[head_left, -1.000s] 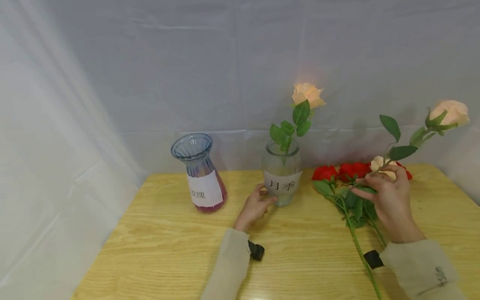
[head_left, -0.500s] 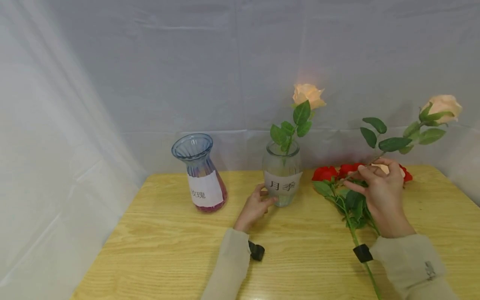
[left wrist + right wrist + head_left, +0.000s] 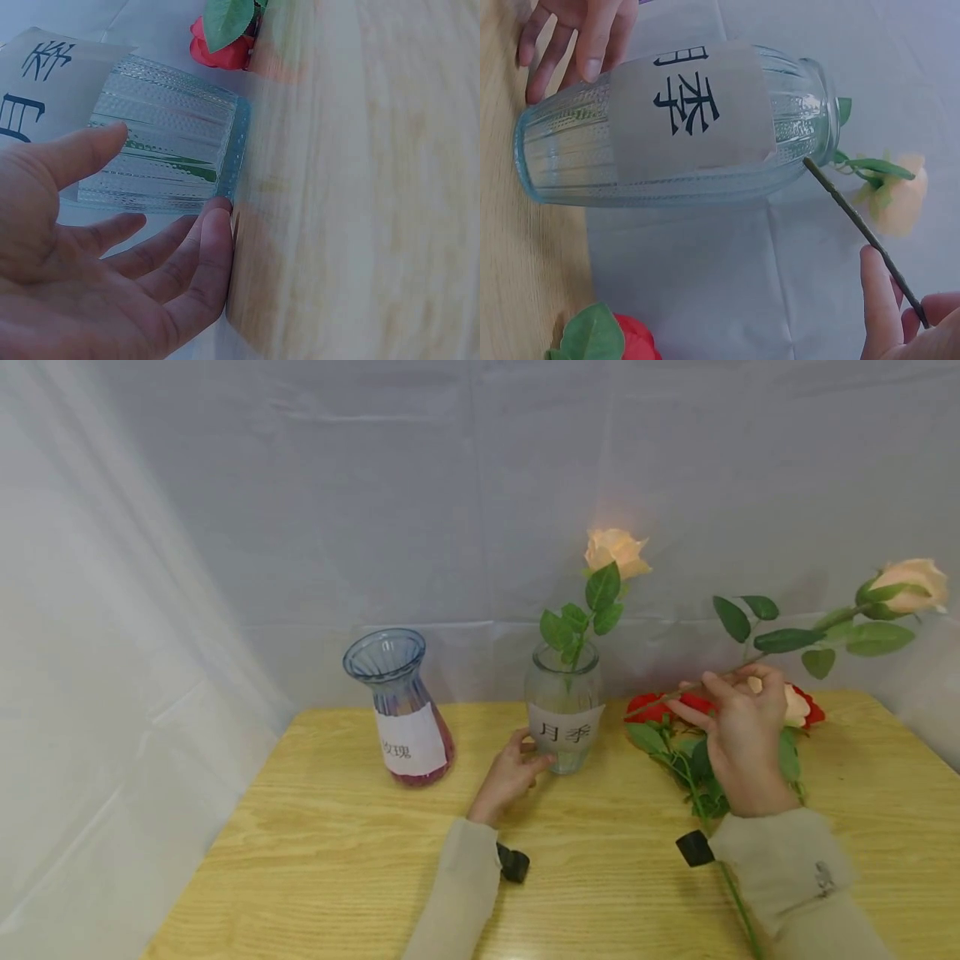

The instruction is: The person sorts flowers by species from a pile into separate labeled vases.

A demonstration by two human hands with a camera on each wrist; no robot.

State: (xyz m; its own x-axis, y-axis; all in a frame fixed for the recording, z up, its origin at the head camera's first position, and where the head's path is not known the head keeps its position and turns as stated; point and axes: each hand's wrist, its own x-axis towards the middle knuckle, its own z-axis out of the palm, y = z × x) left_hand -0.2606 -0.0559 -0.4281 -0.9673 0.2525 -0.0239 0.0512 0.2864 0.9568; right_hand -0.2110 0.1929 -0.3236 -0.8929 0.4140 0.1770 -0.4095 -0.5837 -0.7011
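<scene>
In the head view my right hand [image 3: 746, 739] pinches the stem of a peach artificial rose [image 3: 903, 587], tilted, its bloom to the upper right. The bare stem end points left toward the clear glass vase [image 3: 566, 693]; in the right wrist view the stem [image 3: 859, 221] shows its tip overlapping the vase rim, though contact is unclear. Another peach rose [image 3: 617, 552] stands in that vase, which bears a white label with black characters. My left hand [image 3: 512, 777] rests at the vase's lower left side, thumb in front, other fingers [image 3: 214, 240] loosely bent near the base.
A blue-and-pink glass vase [image 3: 386, 664] with a white label stands on the left of the wooden table [image 3: 330, 860]. Red flowers [image 3: 810, 708] and a pale bloom [image 3: 795, 703] lie behind my right hand, their green stems running toward the front edge.
My right hand has moved left with the rose, bringing the stem end closer to the clear vase while the rose has tilted flatter. My left hand and both vases have stayed put.
</scene>
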